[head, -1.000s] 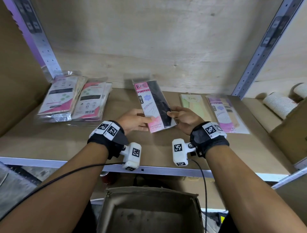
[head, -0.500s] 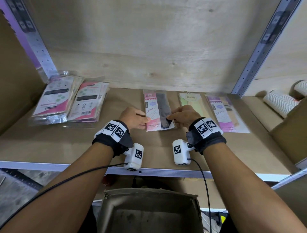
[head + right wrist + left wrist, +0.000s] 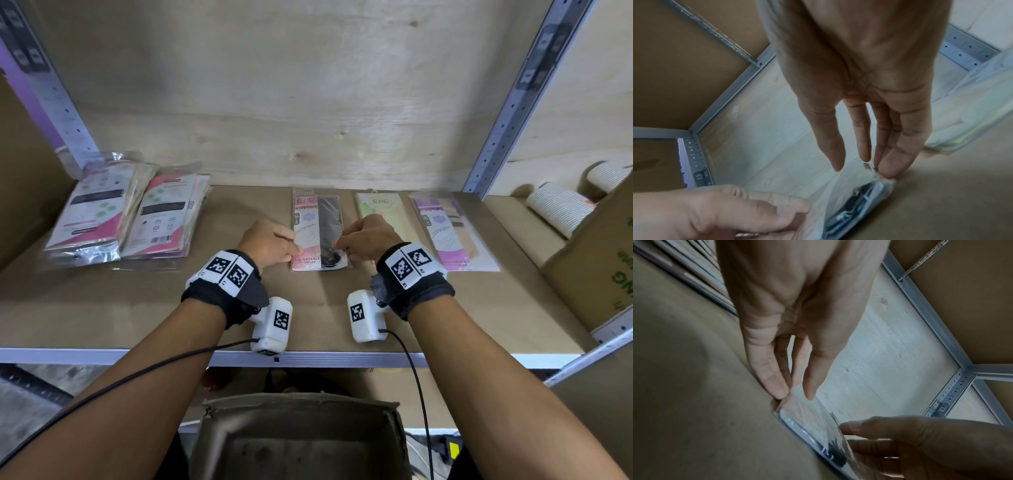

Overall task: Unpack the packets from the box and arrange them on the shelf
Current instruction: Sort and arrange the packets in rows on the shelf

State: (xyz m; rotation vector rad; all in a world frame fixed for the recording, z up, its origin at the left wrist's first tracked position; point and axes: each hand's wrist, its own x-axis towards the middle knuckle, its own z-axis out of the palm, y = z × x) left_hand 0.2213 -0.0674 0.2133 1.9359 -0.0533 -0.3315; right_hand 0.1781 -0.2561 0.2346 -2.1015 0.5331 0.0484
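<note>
A pink and black packet (image 3: 317, 233) lies flat on the shelf board (image 3: 102, 308), lengthwise, just left of a green packet (image 3: 380, 212). My left hand (image 3: 294, 245) pinches the clear plastic at the packet's near left edge (image 3: 805, 415) between thumb and fingers (image 3: 777, 389). On the near right edge, my right hand (image 3: 339, 244) pinches the plastic (image 3: 851, 194) in the same way, fingers (image 3: 888, 168) down on the board. The open cardboard box (image 3: 301, 435) stands below the shelf's front edge, and its inside looks bare.
A purple packet (image 3: 445, 233) lies right of the green one. Two stacks of packets (image 3: 89, 212) (image 3: 164, 219) sit at the far left. Ribbed paper cups (image 3: 561, 209) and a cardboard carton (image 3: 596, 260) stand past the right upright (image 3: 507, 113).
Both hands carried the pink and black packet back and to the right, turned it straight, and laid it flat beside the green packet.
</note>
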